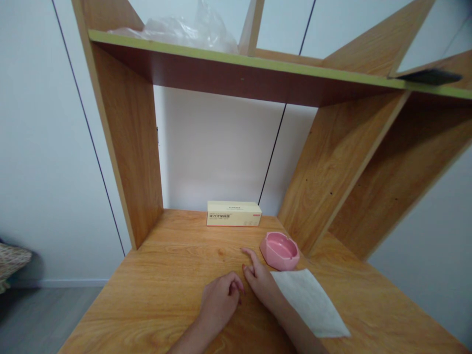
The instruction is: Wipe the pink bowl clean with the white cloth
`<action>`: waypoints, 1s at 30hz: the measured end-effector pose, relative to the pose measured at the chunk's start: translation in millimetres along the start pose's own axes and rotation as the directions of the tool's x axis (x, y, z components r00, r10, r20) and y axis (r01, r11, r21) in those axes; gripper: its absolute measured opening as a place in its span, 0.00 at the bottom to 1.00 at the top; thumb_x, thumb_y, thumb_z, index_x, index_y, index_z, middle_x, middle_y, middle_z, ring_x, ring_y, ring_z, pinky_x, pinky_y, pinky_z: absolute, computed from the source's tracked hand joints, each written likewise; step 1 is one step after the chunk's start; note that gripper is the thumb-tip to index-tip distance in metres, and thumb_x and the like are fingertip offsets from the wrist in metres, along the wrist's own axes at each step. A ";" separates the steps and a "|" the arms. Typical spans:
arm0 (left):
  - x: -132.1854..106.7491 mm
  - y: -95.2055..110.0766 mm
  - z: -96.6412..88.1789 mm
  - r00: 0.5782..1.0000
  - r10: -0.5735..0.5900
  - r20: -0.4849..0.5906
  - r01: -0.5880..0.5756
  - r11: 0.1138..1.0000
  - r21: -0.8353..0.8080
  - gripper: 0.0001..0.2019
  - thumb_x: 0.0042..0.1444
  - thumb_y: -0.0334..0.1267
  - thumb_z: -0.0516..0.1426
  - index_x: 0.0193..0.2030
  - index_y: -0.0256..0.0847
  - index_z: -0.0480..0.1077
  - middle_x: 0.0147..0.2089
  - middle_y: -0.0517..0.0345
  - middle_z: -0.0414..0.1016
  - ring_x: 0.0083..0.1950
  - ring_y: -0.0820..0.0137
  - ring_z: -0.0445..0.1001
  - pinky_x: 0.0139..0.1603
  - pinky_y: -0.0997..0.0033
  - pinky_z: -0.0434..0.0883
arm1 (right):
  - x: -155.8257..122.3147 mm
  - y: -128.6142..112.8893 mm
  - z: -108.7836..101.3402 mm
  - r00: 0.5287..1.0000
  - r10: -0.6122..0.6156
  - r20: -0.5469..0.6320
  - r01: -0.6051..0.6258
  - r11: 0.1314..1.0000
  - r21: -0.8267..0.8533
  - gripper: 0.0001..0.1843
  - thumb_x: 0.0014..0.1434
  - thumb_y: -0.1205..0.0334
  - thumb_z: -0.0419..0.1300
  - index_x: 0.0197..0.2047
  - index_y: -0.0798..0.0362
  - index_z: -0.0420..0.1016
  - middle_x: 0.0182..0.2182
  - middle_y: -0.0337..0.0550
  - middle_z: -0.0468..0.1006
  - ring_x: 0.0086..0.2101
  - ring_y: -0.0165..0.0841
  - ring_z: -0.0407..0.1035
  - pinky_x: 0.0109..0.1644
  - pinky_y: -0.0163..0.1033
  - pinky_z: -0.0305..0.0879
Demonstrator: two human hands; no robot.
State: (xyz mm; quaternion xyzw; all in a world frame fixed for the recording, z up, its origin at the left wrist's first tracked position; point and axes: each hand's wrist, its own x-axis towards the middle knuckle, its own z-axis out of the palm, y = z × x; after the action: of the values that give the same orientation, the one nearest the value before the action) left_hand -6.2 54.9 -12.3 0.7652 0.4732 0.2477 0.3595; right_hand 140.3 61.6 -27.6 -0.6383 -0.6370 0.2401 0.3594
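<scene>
My left hand (220,299) rests on the wooden desk (173,275) with its fingers curled under loosely; nothing shows in it. My right hand (261,281) lies flat beside it, index finger stretched forward, empty. It is close to a pink ashtray (279,250), just left of it without touching. A white tissue sheet (309,302) lies flat on the desk along my right forearm. A long beige box (233,213) with printed text sits at the back of the desk by the wall.
Wooden uprights (129,147) stand on both sides of the desk bay. A shelf (236,69) overhead carries a crumpled clear plastic bag (184,30) and a dark flat object (429,76) at the right. Floor lies at the left.
</scene>
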 end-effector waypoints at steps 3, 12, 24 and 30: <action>-0.4 0.3 -0.1 1.000 -0.005 0.004 0.005 1.000 0.002 0.12 0.50 0.28 0.46 0.29 0.42 0.68 0.25 0.65 0.73 0.31 0.73 0.71 0.33 0.77 0.61 | -0.6 1.2 1.5 1.000 -0.008 0.008 0.008 1.000 -0.003 0.22 0.56 0.63 0.44 0.54 0.55 0.57 0.14 0.28 0.56 0.18 0.31 0.59 0.24 0.34 0.52; -1.3 3.2 -0.8 0.999 -0.036 -0.036 0.039 0.996 0.083 0.12 0.50 0.28 0.46 0.28 0.41 0.69 0.28 0.61 0.73 0.32 0.73 0.69 0.32 0.77 0.59 | -0.9 -20.4 -26.6 0.913 -0.206 -0.353 0.016 0.881 -0.472 0.15 0.58 0.63 0.43 0.41 0.53 0.69 0.34 0.46 0.74 0.37 0.35 0.69 0.39 0.38 0.61; -32.5 30.3 18.7 0.926 0.147 0.348 -0.275 0.893 0.355 0.13 0.48 0.29 0.48 0.29 0.40 0.74 0.27 0.53 0.76 0.26 0.66 0.71 0.26 0.72 0.61 | 1.8 -27.8 -66.9 0.957 0.215 -0.195 -0.284 0.562 -0.777 0.14 0.59 0.60 0.47 0.37 0.56 0.72 0.35 0.53 0.77 0.37 0.40 0.71 0.37 0.39 0.60; -36.9 31.2 31.5 0.786 0.218 0.579 -0.509 0.759 0.406 0.10 0.51 0.30 0.51 0.29 0.37 0.75 0.30 0.46 0.77 0.29 0.59 0.75 0.31 0.64 0.67 | 9.5 -64.1 -37.9 0.999 0.011 0.033 0.013 0.764 -0.645 0.11 0.55 0.59 0.53 0.32 0.54 0.75 0.34 0.48 0.78 0.36 0.36 0.70 0.37 0.34 0.57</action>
State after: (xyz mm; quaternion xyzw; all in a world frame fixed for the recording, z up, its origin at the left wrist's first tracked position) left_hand 17.6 2.5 -8.7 0.9508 0.2498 -0.0351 0.1800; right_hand 128.9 60.7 46.5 -0.7181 -0.6874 0.0175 0.1071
